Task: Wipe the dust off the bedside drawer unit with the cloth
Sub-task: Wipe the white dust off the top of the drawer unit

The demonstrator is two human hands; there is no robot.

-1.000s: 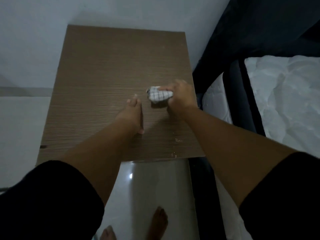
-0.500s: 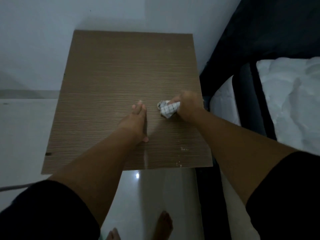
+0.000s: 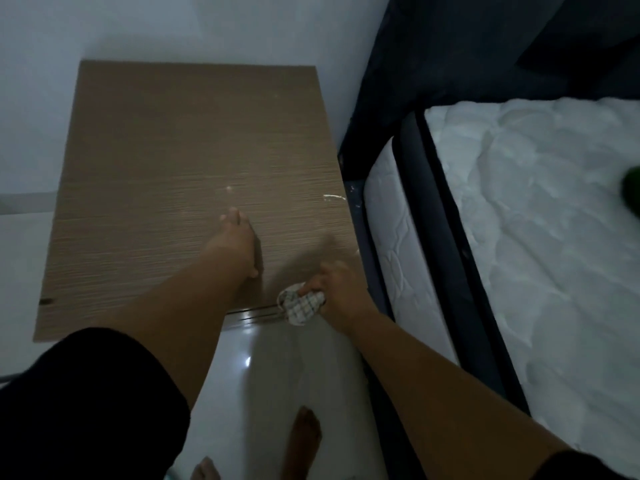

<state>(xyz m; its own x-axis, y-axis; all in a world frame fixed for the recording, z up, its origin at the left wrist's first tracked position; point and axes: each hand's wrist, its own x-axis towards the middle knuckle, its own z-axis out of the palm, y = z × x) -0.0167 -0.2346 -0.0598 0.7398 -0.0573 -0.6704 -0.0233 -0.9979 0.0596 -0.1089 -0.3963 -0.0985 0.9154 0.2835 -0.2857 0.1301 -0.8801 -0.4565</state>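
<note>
Our left hand (image 3: 235, 244) lies flat, fingers straight, on the brown bedside drawer unit (image 3: 166, 161) top, mid-surface. At 4 o'clock from it, our right hand (image 3: 337, 292) grips the bunched checked cloth (image 3: 300, 304) at the top's front edge.

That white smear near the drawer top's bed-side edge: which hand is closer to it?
Right, narrowly. The right hand grips the cloth at the front edge, nearer than the white smear; the left hand rests mid-top.
</note>
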